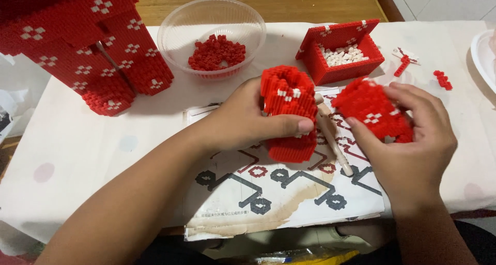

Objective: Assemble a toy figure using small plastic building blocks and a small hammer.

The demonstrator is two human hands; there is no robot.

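Two red brick-built pieces are hovering side by side above the surface: the left hand (248, 121) is clasping the upright block (289, 112) in closed fingers, the right hand (413, 146) is gripping the rounder piece (373, 110) just right.

The left hand (248, 123) grips a tall red brick-built block (289, 112) with small white flower marks, thumb pressed across its near face, while the right hand (413, 141) just to the right cups a smaller red brick piece (373, 110), the two pieces close but apart. Both are held over a printed instruction sheet (279, 192) on the white tablecloth (103, 156), where a pale wooden tool (333, 138) lies between the hands. Farther off stand a clear bowl (212, 29) of loose red bricks, an open red brick box (341, 50) holding white bricks, and a large red brick model (88, 42) at the far left
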